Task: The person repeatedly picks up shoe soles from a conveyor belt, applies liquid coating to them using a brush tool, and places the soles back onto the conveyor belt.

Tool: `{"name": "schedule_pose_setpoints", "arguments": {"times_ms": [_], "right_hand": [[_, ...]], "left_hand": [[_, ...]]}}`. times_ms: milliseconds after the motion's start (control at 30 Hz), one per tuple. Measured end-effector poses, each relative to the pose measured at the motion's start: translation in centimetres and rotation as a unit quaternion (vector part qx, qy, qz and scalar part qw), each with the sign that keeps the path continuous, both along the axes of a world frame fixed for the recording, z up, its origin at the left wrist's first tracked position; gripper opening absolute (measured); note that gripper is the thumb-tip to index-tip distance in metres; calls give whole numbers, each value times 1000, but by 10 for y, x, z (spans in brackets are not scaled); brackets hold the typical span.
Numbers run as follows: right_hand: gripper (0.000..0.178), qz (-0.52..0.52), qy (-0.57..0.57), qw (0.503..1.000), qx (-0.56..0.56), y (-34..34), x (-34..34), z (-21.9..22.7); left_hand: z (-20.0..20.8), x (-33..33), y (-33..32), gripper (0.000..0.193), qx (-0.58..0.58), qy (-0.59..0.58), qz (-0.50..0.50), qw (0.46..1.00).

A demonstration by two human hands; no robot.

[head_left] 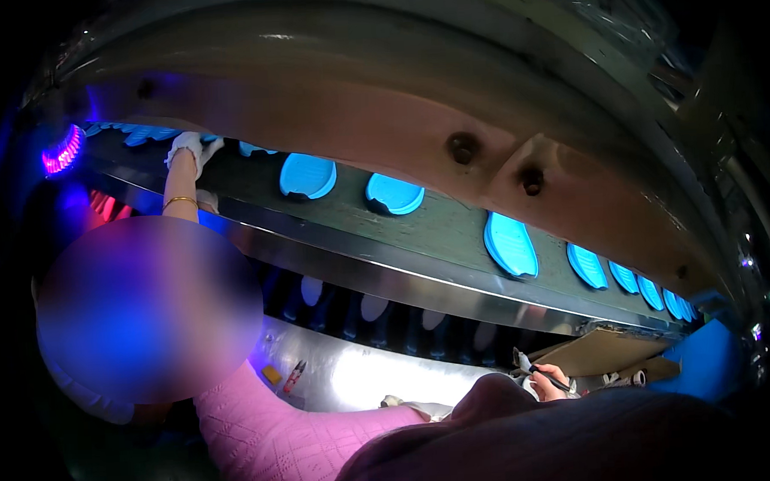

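Observation:
My left arm, in a pink knit sleeve, stretches far left to a conveyor belt. A white glove covers my left hand, and a thin gold bracelet circles the wrist. Its visible fingers look extended at the hood's lower edge, beside light-blue shoe soles; no held thing shows. A round blurred patch hides most of the forearm. At the lower right, my bare right hand is closed on a slim brush with a dark handle and pale tip. The dark shape below hides that arm.
A metal hood overhangs the belt, where several blue soles lie spaced apart. A metal rail edges it. Below are a pale worktop, a yellow block, a red tool and a cardboard box. A purple-pink light glows far left.

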State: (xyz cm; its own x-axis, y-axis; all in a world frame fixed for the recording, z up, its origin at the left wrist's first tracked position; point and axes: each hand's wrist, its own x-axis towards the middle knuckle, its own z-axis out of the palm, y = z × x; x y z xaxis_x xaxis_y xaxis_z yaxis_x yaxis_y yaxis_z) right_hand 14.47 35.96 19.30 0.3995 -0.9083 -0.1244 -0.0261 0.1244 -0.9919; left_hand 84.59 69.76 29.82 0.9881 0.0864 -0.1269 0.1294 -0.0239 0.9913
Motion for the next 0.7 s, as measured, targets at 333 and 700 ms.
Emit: {"name": "schedule_pose_setpoints", "arguments": {"times_ms": [333, 700], "right_hand": [[19, -48, -5, 998, -29, 5, -18, 2], [18, -1, -16, 995, -95, 11, -26, 6]], "left_hand": [[-26, 45, -14, 47, 300, -86, 1, 950], [-3, 17, -1, 40, 570, -253, -33, 781]]}}
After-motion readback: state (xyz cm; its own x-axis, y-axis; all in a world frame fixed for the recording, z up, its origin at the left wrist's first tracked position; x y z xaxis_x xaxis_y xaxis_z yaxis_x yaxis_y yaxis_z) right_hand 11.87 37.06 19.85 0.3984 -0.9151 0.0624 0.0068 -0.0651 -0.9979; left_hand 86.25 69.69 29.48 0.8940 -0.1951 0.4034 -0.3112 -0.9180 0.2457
